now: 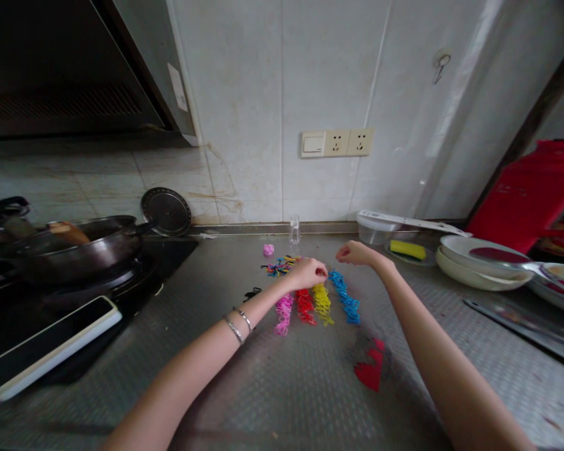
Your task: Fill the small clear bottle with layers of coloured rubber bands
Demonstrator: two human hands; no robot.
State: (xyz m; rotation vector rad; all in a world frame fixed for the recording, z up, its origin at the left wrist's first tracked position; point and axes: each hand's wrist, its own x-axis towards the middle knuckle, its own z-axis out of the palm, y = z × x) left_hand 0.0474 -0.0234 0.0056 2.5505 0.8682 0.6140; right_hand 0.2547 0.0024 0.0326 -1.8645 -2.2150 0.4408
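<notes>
My left hand (309, 274), with bracelets at its wrist, is above the top ends of the sorted rows of small rubber bands. Its fingers are pinched, and whatever they hold is too small to make out. Below it lie a pink row (284, 313), a red row (305, 307) and a yellow row (322, 305). A blue row (345, 297) runs between my two hands. My right hand (356, 253) hovers behind the blue row, its fingertips pressed together; their content cannot be made out. A mixed-colour pile (278, 267) is partly hidden by my left hand. Some black bands (252, 293) lie left of it.
A small clear bottle (294, 230) and a pink ball-like item (268, 250) stand at the back. A red torn-edged piece (371, 366) lies in front. At left are a pan (75, 250) and stove; at right, a yellow sponge (407, 250), bowls (479, 269) and a knife (521, 326).
</notes>
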